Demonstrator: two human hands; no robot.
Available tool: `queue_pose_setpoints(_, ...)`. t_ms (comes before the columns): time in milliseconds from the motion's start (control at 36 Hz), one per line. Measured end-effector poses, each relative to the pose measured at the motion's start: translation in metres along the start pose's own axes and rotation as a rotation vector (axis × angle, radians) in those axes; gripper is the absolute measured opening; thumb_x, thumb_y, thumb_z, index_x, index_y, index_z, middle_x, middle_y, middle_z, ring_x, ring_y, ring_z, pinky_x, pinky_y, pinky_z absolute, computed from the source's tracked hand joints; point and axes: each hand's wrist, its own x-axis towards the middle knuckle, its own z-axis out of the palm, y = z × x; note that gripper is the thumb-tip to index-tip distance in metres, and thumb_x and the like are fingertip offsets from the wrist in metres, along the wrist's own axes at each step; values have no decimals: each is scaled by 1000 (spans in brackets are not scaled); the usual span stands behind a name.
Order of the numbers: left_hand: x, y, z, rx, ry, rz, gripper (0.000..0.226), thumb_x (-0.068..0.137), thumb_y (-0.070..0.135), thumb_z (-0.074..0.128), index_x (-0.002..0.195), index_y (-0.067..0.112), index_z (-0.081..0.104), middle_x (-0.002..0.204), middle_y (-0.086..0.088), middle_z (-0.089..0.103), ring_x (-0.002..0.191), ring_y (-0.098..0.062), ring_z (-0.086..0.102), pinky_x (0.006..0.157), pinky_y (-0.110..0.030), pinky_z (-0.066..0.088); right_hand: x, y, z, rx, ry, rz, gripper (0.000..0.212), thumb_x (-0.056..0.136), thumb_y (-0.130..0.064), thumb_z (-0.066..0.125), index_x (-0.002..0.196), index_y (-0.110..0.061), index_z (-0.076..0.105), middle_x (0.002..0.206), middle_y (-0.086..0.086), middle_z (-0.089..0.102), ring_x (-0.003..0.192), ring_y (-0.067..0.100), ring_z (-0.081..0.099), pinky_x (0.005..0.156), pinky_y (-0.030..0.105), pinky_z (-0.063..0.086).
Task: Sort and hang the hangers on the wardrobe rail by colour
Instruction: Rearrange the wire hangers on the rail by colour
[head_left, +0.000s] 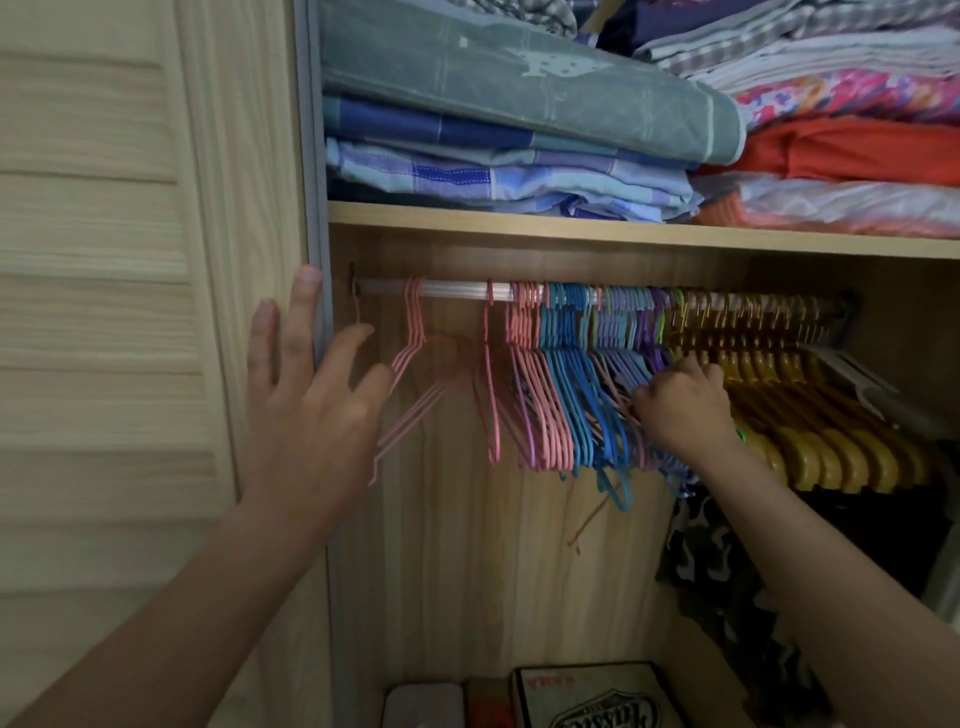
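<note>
A white rail (457, 291) runs across the wardrobe under a shelf. Along it hang pink hangers (524, 364), then blue hangers (576, 389), purple hangers (626, 332) and thick yellow hangers (810, 415) at the right. A few pink hangers (415, 358) hang apart near the rail's left end. My left hand (311, 400) is raised with fingers spread, just left of those loose pink hangers, holding nothing. My right hand (680, 405) has its fingers curled into the purple hangers where they meet the yellow ones.
Folded bedding and clothes (519, 104) are stacked on the shelf (571, 228) above the rail. A louvred door (130, 312) stands at the left. A camouflage garment (727, 571) hangs below the yellow hangers. Boxes (587, 696) sit on the wardrobe floor.
</note>
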Motion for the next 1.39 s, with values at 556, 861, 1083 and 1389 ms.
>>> queue_pose_setpoints(556,-295,170,-39,-988,-1537,-934,47,107,27,51,152,23,39,150,13,37,135,-15,45,103,-25,38,-270,40,84,552,-534,302,37,101,-30,56,75,-6,65,73,11,69,70,26,69,68,48,61)
queue_pose_setpoints(861,-382,140,-46,-1148,-1725,-1323,25,99,46,59,102,32,79,111,-2,77,108,-25,71,104,-52,53,-265,61,73,1238,-586,445,39,98,-37,54,70,-12,63,84,16,69,67,21,69,48,25,53)
queue_pose_setpoints(1083,-362,125,-58,-1338,-1880,-1345,41,106,39,46,103,5,70,109,-11,78,105,-29,74,106,-53,52,-262,80,97,1198,-514,699,36,101,-38,56,79,-9,60,73,10,62,57,19,62,44,20,49)
queue_pose_setpoints(1389,-305,134,-46,-1444,-1663,-1584,38,100,47,53,116,18,73,121,-8,73,106,-29,71,81,-43,62,-301,33,126,706,-677,506,16,102,-36,56,101,-25,68,106,2,70,103,22,66,96,47,54)
